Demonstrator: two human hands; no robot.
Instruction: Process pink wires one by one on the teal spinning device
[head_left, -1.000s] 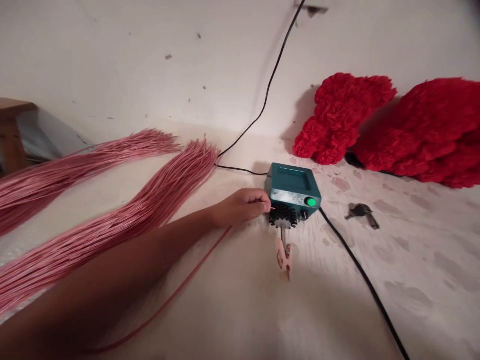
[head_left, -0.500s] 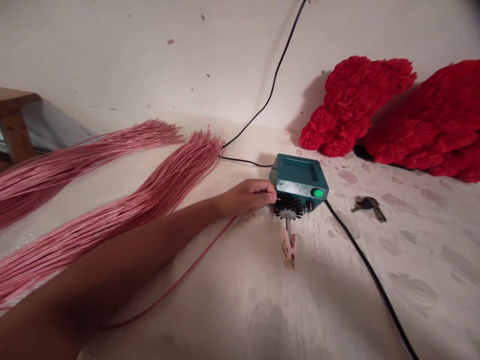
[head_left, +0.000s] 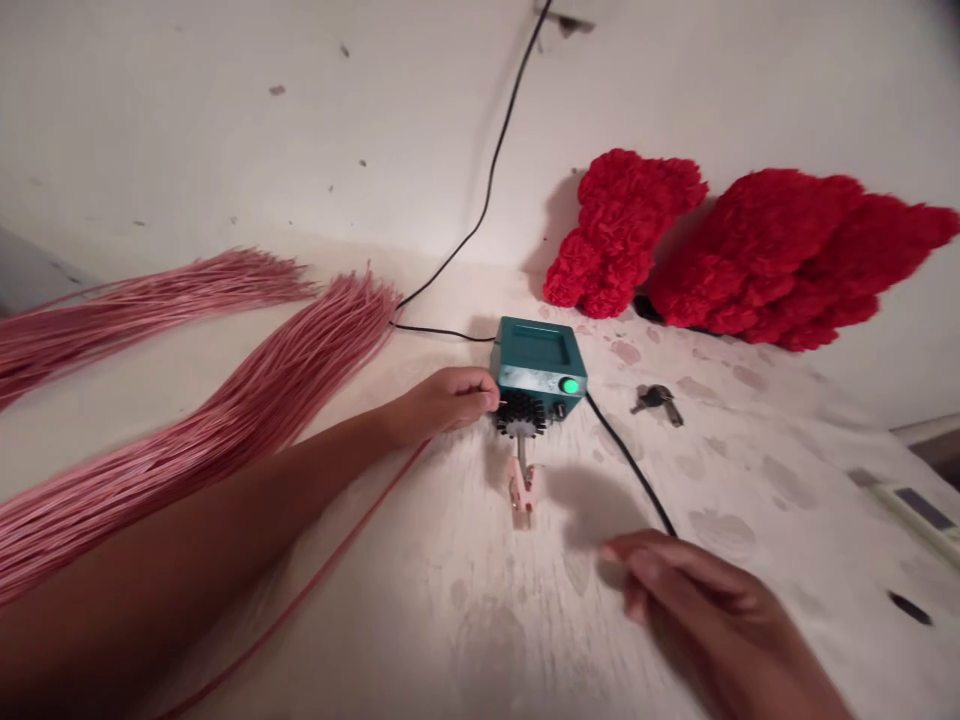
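Observation:
A small teal machine [head_left: 538, 350] with a green lit button has a black bristly wheel [head_left: 520, 412] on its front, and a pale pink clip [head_left: 521, 490] on the shaft. My left hand [head_left: 454, 402] pinches the tip of a pink strand [head_left: 337, 555] at the wheel's left side; the strand trails down to the lower left. To the lower right of the clip, my right hand [head_left: 705, 595] is above the cloth, fingers partly curled with thumb and forefinger apart, holding nothing visible.
Two bundles of pink strands [head_left: 247, 400] lie at the left. Bunches of red flowers [head_left: 787, 260] lean against the wall. Keys [head_left: 658, 401], a black cable [head_left: 630, 460], a pale device with a screen [head_left: 919, 510] and a small dark object [head_left: 910, 607] are at the right.
My right hand has come into view at the lower right. The view has shifted right, so the machine appears further left. My left hand still holds the strand at the wheel.

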